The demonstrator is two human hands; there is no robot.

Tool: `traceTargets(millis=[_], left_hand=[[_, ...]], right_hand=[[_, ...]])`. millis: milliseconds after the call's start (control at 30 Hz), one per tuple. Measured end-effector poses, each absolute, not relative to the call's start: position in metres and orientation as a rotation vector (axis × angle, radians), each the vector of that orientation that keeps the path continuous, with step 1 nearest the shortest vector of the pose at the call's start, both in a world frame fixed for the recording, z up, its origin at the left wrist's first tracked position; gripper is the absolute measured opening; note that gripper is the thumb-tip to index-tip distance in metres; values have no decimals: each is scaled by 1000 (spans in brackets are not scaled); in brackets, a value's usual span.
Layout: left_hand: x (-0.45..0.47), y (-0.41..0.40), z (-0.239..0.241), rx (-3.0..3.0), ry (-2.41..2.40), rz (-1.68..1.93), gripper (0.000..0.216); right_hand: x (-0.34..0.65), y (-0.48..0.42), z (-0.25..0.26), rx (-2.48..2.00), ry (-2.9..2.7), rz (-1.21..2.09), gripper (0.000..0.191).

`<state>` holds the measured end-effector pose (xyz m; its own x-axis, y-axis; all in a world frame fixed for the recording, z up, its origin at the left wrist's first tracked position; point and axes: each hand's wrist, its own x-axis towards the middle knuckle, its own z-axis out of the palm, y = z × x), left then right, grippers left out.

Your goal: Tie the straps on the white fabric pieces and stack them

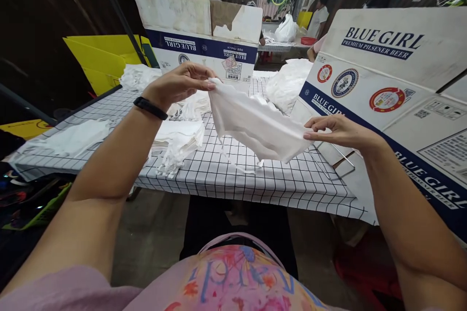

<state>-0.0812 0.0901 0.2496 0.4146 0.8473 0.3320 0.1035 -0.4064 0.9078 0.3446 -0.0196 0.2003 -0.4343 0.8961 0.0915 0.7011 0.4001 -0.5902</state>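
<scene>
A white cloth piece (pixel 260 121) with a scalloped upper edge and thin ties hangs stretched between my hands, above the checked table. My left hand (pixel 182 82), with a dark band on its wrist, pinches the cloth's upper left corner. At the opposite end my right hand (pixel 333 131) grips the right corner between thumb and fingers. Below my left hand lies a stack of similar white pieces (pixel 178 136), their ties bunched at the front. A bent metal wire frame (pixel 333 163) is on the table under my right hand.
Blue Girl cartons stand as walls: one carton (pixel 204 43) behind, another carton (pixel 386 82) at right. More white cloth lies in a flat pile (pixel 73 138) at left and a heap (pixel 292 82) at the back right. A person (pixel 319 17) is in the background.
</scene>
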Motion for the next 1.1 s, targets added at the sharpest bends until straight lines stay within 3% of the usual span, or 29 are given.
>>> traceTargets(millis=[333,667,767,967,1100], left_hand=[[-104,104,257,2047,575,993,26],[-100,100,255,2144,645,1454,15],[-98,91,260,2188,633,1520,17],[-89,65,277,2084,731,1733,30],[-85,51,286,2029,736,1754,34]], right_hand=[[330,-29,205,-1309,-2407,287,43],[310,-49,206,-1202,-2214,601,51],[310,-49,207,-1325,-2152,397,48],[312,-60,228,-1298,-1791,-138,22],[310,-79,250,-1249,-1657,-319,18]])
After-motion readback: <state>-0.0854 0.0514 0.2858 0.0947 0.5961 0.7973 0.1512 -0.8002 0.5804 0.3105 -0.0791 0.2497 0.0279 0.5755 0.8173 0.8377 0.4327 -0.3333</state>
